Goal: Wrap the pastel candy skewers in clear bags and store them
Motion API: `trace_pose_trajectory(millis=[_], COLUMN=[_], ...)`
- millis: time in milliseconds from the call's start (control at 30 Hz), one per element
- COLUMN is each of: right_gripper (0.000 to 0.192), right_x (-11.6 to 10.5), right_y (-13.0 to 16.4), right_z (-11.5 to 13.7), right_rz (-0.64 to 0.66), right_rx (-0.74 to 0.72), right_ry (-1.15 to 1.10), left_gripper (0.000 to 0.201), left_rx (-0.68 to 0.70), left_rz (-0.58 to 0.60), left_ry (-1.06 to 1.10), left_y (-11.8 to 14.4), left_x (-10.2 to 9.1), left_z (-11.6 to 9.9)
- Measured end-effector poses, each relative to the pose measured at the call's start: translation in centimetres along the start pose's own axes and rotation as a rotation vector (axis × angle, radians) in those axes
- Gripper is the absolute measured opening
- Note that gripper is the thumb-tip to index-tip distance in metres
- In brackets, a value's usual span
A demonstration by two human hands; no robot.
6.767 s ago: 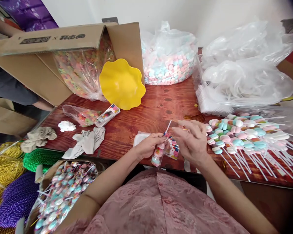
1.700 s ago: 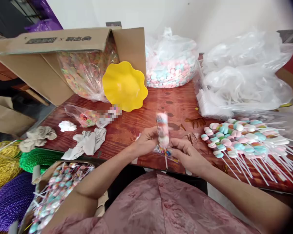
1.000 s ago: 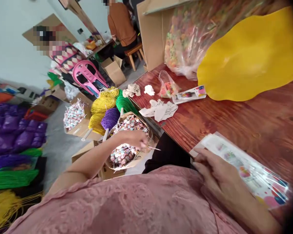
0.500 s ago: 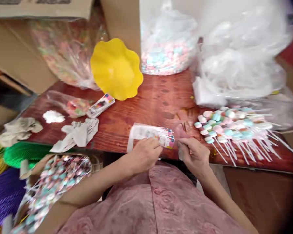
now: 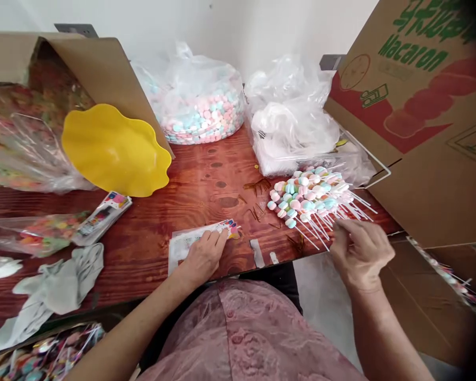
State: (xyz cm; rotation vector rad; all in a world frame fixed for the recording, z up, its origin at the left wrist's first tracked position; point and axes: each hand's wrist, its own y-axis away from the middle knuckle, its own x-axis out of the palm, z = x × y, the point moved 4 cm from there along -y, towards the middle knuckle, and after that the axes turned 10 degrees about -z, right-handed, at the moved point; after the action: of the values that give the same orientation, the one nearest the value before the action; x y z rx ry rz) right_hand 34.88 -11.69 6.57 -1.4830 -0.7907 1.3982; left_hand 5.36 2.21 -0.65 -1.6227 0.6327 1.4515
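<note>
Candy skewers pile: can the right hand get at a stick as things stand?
Probably yes. The right hand is already at the stick ends of the candy skewers pile on the table, with nothing lying between them.

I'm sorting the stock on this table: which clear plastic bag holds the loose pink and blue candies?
The rounded bag at the back by the wall, behind the yellow bowl. The bag to its right looks white, with no coloured candy visible.

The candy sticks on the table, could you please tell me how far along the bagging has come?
Done: bagged sticks fill the box at lower left. In hand: the left hand rests on the stack of printed bags, and the right hand touches the stems in the pile of unbagged candy sticks. Left: that whole pile, plus loose candy in the big bag.
</note>
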Motion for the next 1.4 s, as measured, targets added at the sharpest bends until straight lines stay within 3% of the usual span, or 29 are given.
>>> trace_pose_trajectory(millis=[133, 267, 400, 500, 600, 767, 867, 933, 1067, 1167, 1400], right_gripper=[0.017, 0.021, 0.033, 0.042, 0.034, 0.026, 0.02, 0.012, 0.006, 0.007, 0.007], right_x=[2.9, 6.7, 10.8, 12.3, 11.6, 7.3, 4.7, 3.7, 4.0, 5.0, 5.8], right_y=[-5.0, -8.7, -9.0, -8.7, -8.7, -8.6, -7.2, -5.7, -2.1, -0.7, -1.0], right_z=[-2.6, -4.2, -5.0, -5.8, -5.7, -3.0, -0.5, 1.2, 3.9, 4.8, 5.4], right_rz=[0.126, 0.342, 0.641, 0.64, 0.491, 0.248, 0.189, 0.241, 0.516, 0.637, 0.66], right_rx=[-0.042, -0.094, -0.234, -0.247, -0.253, -0.287, -0.133, 0.045, 0.272, 0.237, 0.13], right_ry=[0.133, 0.283, 0.195, 0.057, 0.038, 0.068, -0.163, -0.376, -0.696, -0.748, -0.759], left_gripper=[0.031, 0.02, 0.02, 0.022, 0.024, 0.021, 0.021, 0.019, 0.02, 0.018, 0.016], left_rx=[-0.059, -0.064, -0.037, -0.074, -0.164, -0.347, -0.392, -0.354, -0.33, -0.415, -0.526], left_rz=[0.022, -0.099, -0.144, -0.114, -0.167, -0.381, -0.389, -0.333, -0.311, -0.342, -0.386], left_ry=[-0.004, 0.011, 0.009, 0.074, 0.198, 0.511, 0.548, 0.543, 0.61, 0.709, 0.812], left_y=[0.0, -0.3, 0.3, 0.9, 1.0, 0.8, 1.2, 1.5, 2.3, 2.5, 2.4], left_x=[-0.2, -0.4, -0.6, -0.7, -0.8, -0.8, -0.4, -0.1, 0.3, 0.5, 0.5], left_z=[0.1, 0.4, 0.4, 0.4, 0.9, 2.7, 3.5, 3.6, 3.9, 4.5, 5.0])
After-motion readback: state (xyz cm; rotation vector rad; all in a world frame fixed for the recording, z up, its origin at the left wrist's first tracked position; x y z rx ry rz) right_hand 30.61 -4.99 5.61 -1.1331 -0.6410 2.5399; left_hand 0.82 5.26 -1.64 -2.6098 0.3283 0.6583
